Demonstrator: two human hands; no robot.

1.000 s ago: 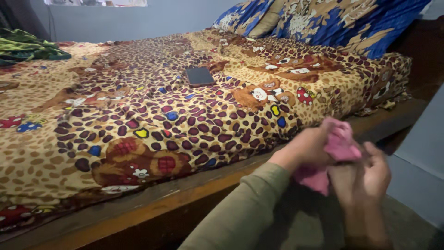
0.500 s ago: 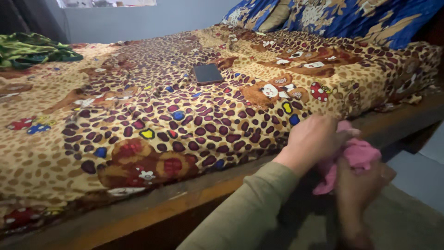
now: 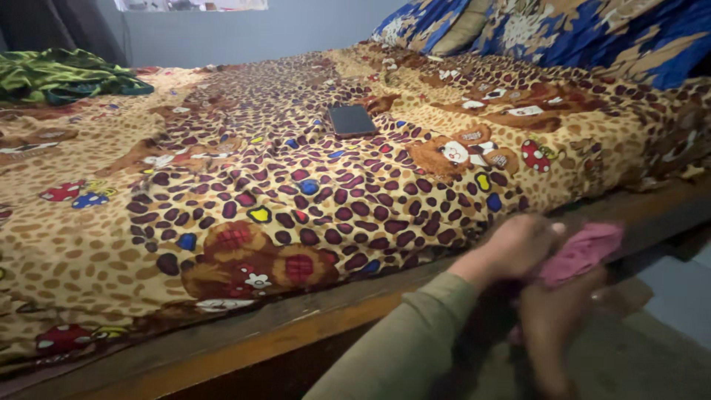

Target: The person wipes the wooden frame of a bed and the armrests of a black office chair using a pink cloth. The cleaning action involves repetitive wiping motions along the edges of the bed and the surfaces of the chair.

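Pink cloth [image 3: 581,252], bunched, held low at the right of the view, just in front of the wooden bed frame [image 3: 244,337] and off the bedding. Both hands on it. Left hand [image 3: 518,248], olive sleeve, is closed over the near end of the cloth, fingers curled on the fabric, thumb tip showing. Right hand [image 3: 552,322] sits below, in shadow and blurred; it appears to be gripping the underside of the cloth, but how tightly can't be told. Cloth looks pulled between the two hands, likely so it can be gathered or straightened in the air rather than on the bed.

Outward: leopard-print blanket [image 3: 281,185] with cartoon patches covers the mattress and drapes over the frame edge. A dark phone [image 3: 352,120] lies flat, screen up, mid-bed, well apart from the hands. Blue and gold patterned pillows [image 3: 592,33] are stacked at the head end, top right. Green crumpled fabric [image 3: 63,74] sits at the far left corner. Grey wall [image 3: 259,33] behind.
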